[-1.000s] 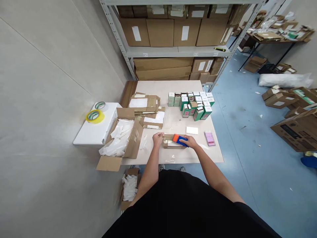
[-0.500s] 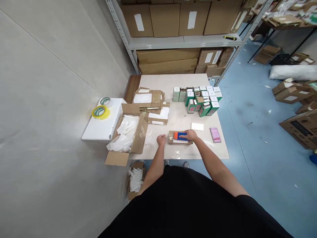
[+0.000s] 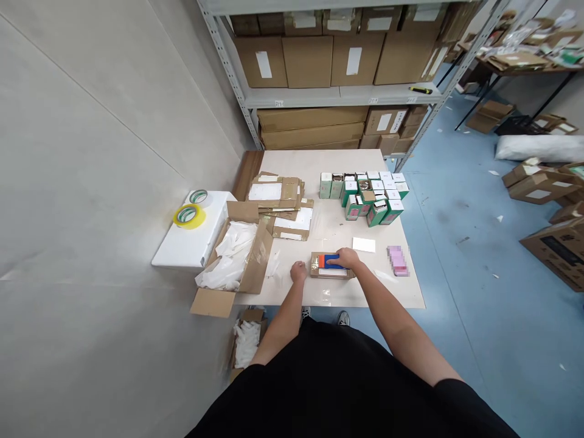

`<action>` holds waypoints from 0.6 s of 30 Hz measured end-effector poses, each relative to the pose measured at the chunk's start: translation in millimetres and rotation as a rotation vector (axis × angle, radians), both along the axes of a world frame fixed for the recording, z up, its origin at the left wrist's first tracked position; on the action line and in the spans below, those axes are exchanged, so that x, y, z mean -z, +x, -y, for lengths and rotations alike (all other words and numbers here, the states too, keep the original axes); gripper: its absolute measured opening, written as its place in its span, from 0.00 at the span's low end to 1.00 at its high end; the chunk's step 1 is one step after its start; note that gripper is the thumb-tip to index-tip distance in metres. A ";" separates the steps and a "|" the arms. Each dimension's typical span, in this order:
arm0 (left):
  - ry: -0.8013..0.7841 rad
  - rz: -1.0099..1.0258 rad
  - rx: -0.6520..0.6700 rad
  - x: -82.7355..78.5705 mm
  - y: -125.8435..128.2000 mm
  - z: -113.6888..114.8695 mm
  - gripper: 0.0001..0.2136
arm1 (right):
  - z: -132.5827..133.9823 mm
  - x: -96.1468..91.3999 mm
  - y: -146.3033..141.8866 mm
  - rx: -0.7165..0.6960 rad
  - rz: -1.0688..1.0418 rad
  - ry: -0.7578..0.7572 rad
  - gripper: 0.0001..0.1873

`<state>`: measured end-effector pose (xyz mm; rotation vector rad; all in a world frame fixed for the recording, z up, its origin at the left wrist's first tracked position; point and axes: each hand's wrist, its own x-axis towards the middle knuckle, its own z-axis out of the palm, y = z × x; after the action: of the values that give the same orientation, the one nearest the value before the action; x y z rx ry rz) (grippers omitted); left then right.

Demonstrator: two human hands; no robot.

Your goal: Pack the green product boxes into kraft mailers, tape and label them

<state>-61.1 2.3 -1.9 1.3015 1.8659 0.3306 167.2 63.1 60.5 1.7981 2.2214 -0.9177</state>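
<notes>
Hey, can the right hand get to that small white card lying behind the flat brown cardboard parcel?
Probably yes. The right hand, gripping a blue and orange tool on the flat brown cardboard parcel, is close to the small white card; only bare tabletop lies between.

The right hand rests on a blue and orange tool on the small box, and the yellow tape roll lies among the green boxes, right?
No. The head view shows the yellow tape roll on the white stand left of the table, not among the green boxes. The rest is right.
</notes>
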 end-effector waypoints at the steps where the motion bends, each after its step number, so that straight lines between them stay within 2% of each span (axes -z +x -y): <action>1: 0.001 -0.025 -0.033 -0.5 1.8 -0.2 0.22 | -1.6 -0.7 -2.2 -0.010 0.013 -0.003 0.33; 3: 0.007 -0.046 -0.090 -0.7 7.9 -2.2 0.22 | -5.7 -3.5 -7.3 -0.026 0.046 -0.028 0.34; 7: -0.006 -0.057 -0.104 1.0 21.9 -9.1 0.17 | -15.0 -13.9 -15.3 -0.023 0.112 -0.143 0.39; 11: -0.033 -0.095 -0.122 4.2 30.8 -10.5 0.18 | -19.4 -22.4 -8.2 -0.005 0.137 -0.207 0.40; 14: -0.046 -0.122 -0.132 6.7 35.6 -8.0 0.20 | -19.0 -23.8 18.5 0.010 0.159 -0.195 0.39; 18: -0.036 -0.142 -0.125 8.6 39.0 -5.3 0.20 | -12.3 -21.9 84.2 0.062 0.221 -0.128 0.36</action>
<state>-22.1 7.6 -10.5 1.2140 2.0694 0.2745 251.4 75.4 82.4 1.8221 1.9400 -0.8079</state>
